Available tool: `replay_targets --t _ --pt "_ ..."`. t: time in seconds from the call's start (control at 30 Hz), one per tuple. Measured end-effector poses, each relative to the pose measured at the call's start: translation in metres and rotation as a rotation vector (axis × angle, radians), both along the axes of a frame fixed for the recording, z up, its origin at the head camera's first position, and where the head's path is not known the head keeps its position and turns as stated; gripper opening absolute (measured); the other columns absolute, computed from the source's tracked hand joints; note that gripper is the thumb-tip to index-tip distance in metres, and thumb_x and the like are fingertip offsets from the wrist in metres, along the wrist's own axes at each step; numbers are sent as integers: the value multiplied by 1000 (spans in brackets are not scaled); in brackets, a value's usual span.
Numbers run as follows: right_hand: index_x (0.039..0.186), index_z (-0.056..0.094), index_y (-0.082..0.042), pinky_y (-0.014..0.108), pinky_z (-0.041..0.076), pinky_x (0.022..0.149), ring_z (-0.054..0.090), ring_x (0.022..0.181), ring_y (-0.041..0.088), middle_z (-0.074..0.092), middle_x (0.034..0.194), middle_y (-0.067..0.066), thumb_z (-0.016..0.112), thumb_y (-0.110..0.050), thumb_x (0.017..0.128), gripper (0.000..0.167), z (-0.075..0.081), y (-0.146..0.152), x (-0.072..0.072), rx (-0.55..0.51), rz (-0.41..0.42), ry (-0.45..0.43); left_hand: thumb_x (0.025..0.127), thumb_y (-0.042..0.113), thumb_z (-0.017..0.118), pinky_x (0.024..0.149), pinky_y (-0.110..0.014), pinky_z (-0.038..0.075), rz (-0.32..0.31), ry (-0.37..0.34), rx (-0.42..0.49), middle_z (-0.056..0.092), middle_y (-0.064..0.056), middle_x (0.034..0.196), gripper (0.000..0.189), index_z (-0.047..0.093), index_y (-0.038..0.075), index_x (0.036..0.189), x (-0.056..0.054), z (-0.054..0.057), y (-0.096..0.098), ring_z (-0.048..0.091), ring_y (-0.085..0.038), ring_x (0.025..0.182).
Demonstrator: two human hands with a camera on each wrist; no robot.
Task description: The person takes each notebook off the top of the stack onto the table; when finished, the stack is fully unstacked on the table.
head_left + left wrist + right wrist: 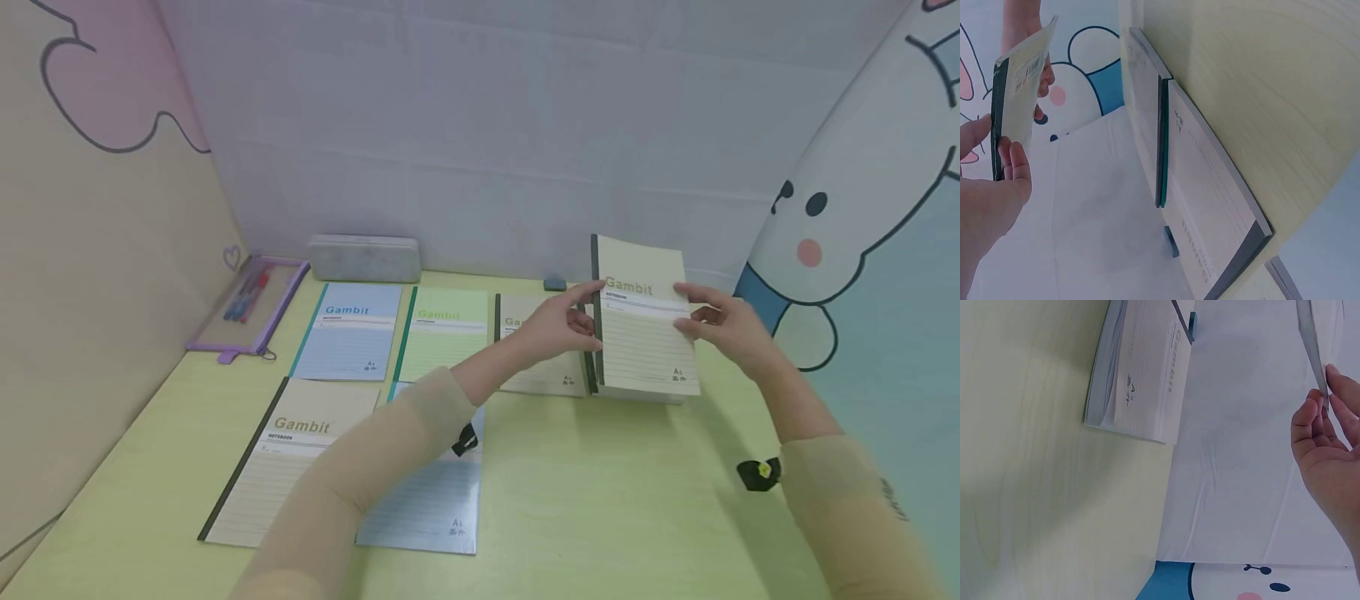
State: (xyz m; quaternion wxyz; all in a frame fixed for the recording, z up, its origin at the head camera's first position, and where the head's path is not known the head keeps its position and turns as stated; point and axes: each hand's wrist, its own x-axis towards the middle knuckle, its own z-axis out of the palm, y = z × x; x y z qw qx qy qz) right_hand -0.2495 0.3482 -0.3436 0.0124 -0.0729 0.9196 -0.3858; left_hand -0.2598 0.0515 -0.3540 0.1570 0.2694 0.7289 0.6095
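Note:
A cream notebook (645, 354) with a dark spine is held up at the back right, its "Gambit" cover facing the head camera. My left hand (558, 325) pinches it by the spine edge. On the opposite edge, the fingers and thumb of my right hand (731, 329) pinch it. In the left wrist view the held notebook (1019, 100) shows a barcode on its back. Below, partly hidden by it in the head view, lies a small stack of notebooks (1147, 381), with a cream one on top. A cream notebook (543, 367) lies just left of this stack.
Left of the hands lie a green notebook (442, 333), a blue one (352, 333), a larger cream one (247, 492) and a larger blue one (427, 508). Behind are a grey case (365, 258), a purple-edged pouch (225, 325) and a small dark block (555, 285).

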Motion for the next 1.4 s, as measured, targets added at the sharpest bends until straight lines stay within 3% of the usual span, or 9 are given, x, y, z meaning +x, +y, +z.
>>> replay_targets --t 0.47,0.6,0.73,0.9,1.07,1.4 --pt "141 45 -21 14 47 69 56 88 7 49 130 3 69 -33 86 62 15 -30 26 -9 5 42 80 5 74 77 -23 53 -6 32 -63 45 -7 136 88 25 26 150 15 13 -30 64 -12 88" --pt "142 45 -19 13 48 68 57 86 8 49 128 4 69 -31 86 62 15 -39 36 -25 42 49 81 5 73 77 -24 53 -7 48 -81 48 -7 130 85 25 24 150 23 11 -42 65 -12 87" --pt "141 46 -18 13 48 66 57 84 7 51 123 3 70 -28 86 61 12 -47 46 -34 84 62 81 8 73 79 -22 52 9 111 -143 56 -5 116 84 27 21 149 33 9 -54 63 -11 87" --pt "140 47 -17 15 48 64 58 83 9 55 115 4 70 -25 86 60 6 -56 58 -20 133 72 80 14 75 78 -21 51 21 190 -240 61 1 100 82 30 20 148 43 2 -68 60 -10 83" --pt "138 48 -13 18 46 61 55 78 17 56 96 8 72 -21 84 60 2 -69 69 23 190 61 79 18 77 72 -23 51 4 236 -315 62 6 90 79 34 20 146 56 -7 -82 57 -9 79" --pt "133 50 -15 20 39 58 46 72 14 49 86 3 77 -27 79 62 -22 -87 85 80 292 21 76 22 79 64 -22 46 -14 201 -430 61 8 82 80 37 20 144 78 -35 -98 54 -8 75"
